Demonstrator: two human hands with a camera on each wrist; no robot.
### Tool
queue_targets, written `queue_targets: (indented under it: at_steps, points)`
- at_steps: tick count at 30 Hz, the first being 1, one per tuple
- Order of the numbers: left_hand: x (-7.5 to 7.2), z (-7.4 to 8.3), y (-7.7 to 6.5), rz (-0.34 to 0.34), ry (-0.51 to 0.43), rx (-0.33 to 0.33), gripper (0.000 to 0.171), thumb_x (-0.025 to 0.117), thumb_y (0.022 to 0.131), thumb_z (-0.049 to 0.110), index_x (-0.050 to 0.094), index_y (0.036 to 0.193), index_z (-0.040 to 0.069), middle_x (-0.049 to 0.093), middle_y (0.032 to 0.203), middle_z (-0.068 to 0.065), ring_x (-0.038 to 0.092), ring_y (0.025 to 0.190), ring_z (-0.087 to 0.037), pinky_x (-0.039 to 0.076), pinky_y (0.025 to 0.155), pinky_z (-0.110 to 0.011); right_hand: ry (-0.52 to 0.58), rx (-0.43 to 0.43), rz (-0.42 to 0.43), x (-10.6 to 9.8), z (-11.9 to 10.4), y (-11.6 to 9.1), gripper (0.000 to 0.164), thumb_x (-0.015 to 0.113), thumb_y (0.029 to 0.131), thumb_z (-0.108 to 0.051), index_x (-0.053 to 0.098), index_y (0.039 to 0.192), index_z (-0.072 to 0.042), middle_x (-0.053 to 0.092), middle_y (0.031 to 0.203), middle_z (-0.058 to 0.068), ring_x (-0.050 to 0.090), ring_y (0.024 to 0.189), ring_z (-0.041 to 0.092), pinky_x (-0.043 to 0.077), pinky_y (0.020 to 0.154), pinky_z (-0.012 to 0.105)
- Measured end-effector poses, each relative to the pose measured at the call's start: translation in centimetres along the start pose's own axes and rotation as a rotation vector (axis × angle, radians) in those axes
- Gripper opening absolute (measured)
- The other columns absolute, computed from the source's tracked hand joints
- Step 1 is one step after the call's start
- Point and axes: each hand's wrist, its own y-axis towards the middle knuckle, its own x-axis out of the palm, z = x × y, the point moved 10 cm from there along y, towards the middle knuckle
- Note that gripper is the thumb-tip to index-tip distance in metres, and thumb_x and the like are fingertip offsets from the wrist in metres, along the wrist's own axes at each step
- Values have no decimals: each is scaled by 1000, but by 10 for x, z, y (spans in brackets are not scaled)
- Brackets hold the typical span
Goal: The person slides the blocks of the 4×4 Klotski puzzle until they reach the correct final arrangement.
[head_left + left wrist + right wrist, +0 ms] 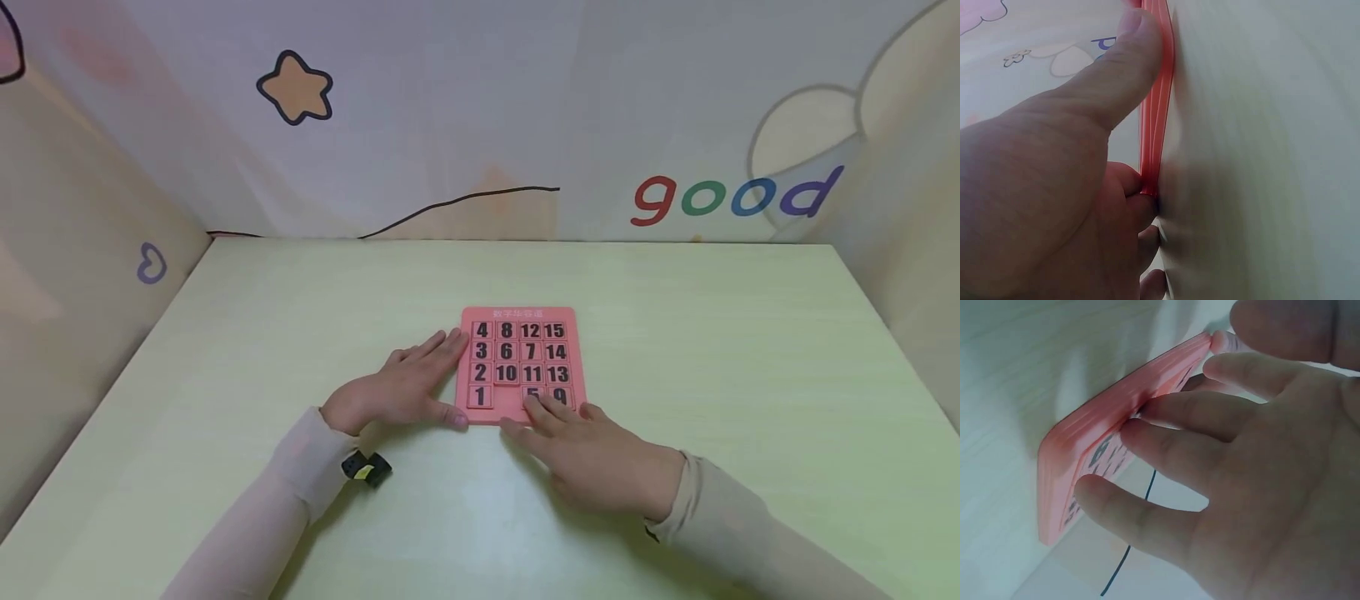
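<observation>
A pink sliding number puzzle (517, 313) lies flat on the table, with black numbers on its square tiles. Its bottom row shows a gap between tile 1 (480, 397) and tile 5 (531, 393). My left hand (405, 385) rests against the puzzle's left side, fingers extended along the edge and thumb at the lower left corner. In the left wrist view its thumb (1129, 69) lies against the pink side wall. My right hand (592, 450) has its fingertips on tile 5 and beside tile 9 (559, 394), partly covering both. Its fingers (1172, 447) are spread and nearly straight.
The pale green table (750, 350) extends on all sides of the puzzle. Printed walls (450, 100) close off the back and both sides. A black strap piece with a yellow mark (366, 471) is at my left wrist.
</observation>
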Motion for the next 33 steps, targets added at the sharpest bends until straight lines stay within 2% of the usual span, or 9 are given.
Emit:
queue_targets:
  at_steps: [4, 9, 13, 18, 21, 23, 25, 29, 33]
  points:
    - [2, -1, 1, -5, -12, -2, 118, 71, 83, 64, 0, 163, 12, -3, 169, -4, -9, 153, -24, 10, 118, -57, 14, 25, 1, 3, -2, 0, 65, 52, 98, -4, 34, 160, -17, 24, 161, 25, 20, 148, 43, 24, 110, 69]
    - [2, -1, 0, -10, -11, -3, 118, 71, 84, 63, 0, 163, 11, -3, 169, -4, -9, 153, -24, 10, 118, -57, -36, -9, 46, 1, -13, 6, 69, 53, 98, -6, 28, 162, -19, 28, 157, 32, 26, 145, 47, 29, 109, 66]
    - [2, 0, 0, -22, -12, -6, 118, 70, 85, 63, -2, 162, 11, -5, 168, -5, -10, 153, -25, 10, 118, -57, -39, -17, 50, 2, -17, 11, 71, 50, 99, -7, 23, 163, -22, 27, 156, 35, 26, 145, 48, 27, 111, 64]
    - [1, 1, 0, -17, -13, -7, 119, 71, 84, 63, -1, 163, 11, -5, 168, -5, -10, 153, -25, 10, 118, -58, -23, 0, 31, 7, -16, 12, 64, 49, 100, -8, 31, 161, -17, 23, 157, 35, 22, 146, 49, 24, 112, 65]
    - [1, 1, 1, -14, -21, -6, 119, 72, 84, 61, -1, 163, 11, -4, 168, -5, -10, 153, -25, 10, 118, -58, -31, -14, 51, 7, -18, 13, 48, 49, 100, -8, 45, 148, -6, 27, 155, 37, 25, 144, 51, 26, 111, 66]
    - [1, 1, 1, -18, -19, -8, 119, 73, 84, 61, -1, 163, 11, -4, 168, -5, -10, 153, -25, 10, 118, -58, -39, -21, 63, 6, -19, 13, 37, 48, 101, -9, 51, 137, -3, 29, 153, 38, 27, 143, 52, 28, 110, 67]
    - [1, 0, 2, -18, -11, -11, 119, 73, 84, 60, -1, 163, 11, -4, 169, -5, -10, 153, -25, 11, 117, -58, -50, -25, 71, 6, -20, 14, 28, 47, 101, -9, 55, 127, -3, 31, 152, 39, 29, 142, 53, 29, 109, 67]
    - [0, -1, 2, -13, 8, -11, 118, 72, 85, 61, -1, 163, 10, -3, 169, -6, -9, 153, -26, 12, 117, -57, -56, -23, 56, 8, -22, 16, 23, 52, 101, -9, 61, 121, -3, 29, 153, 38, 25, 144, 52, 28, 109, 67]
    - [0, -2, 0, -15, -11, -20, 117, 72, 85, 61, -1, 163, 11, -4, 169, -4, -9, 153, -23, 10, 118, -56, -8, -48, 60, 11, -25, 19, 10, 54, 100, -11, 63, 105, -9, 27, 156, 35, 20, 147, 49, 26, 111, 66]
